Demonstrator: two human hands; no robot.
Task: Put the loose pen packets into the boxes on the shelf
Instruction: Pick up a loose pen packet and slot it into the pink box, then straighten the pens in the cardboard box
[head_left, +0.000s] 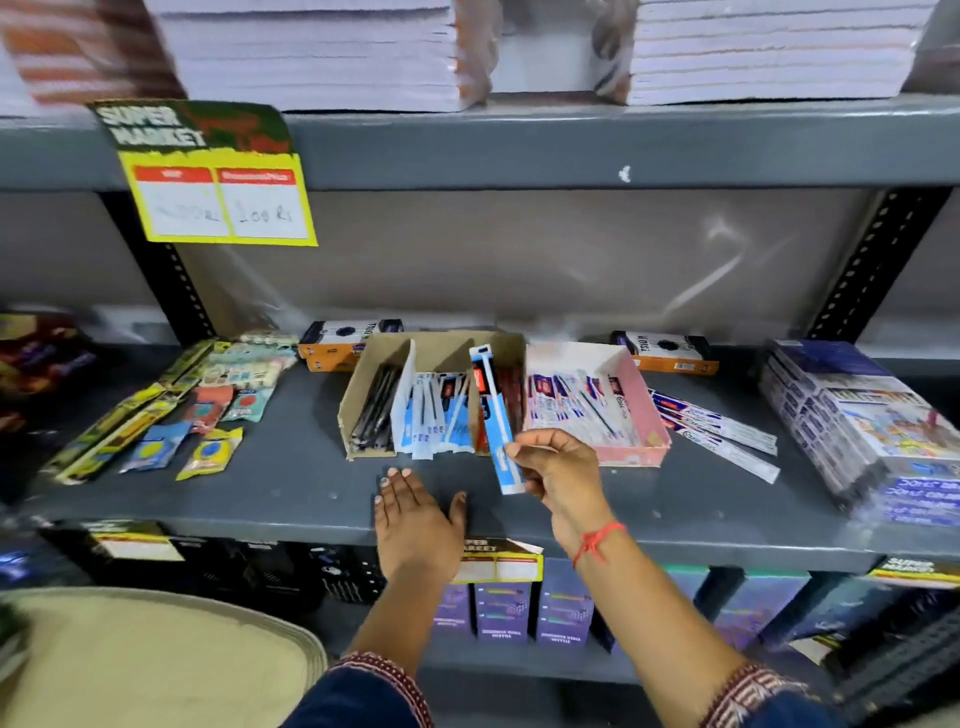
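My right hand (553, 470) pinches the lower end of a long blue pen packet (492, 410), held upright and tilted over the front of the brown cardboard box (358, 384). That box holds black pens on the left and several blue-and-white packets (434, 415) in the middle. Beside it on the right sits a pink box (641, 395) with more pen packets inside. Three loose white packets (717, 428) lie on the shelf right of the pink box. My left hand (415, 514) rests flat on the grey shelf (260, 493), fingers spread, holding nothing.
Yellow pencil packs and eraser packets (156, 421) lie at the shelf's left. Two orange-and-black boxes (337, 340) sit at the back. A stack of blue-white boxes (857, 421) fills the right end. A yellow price sign (218, 197) hangs from the upper shelf.
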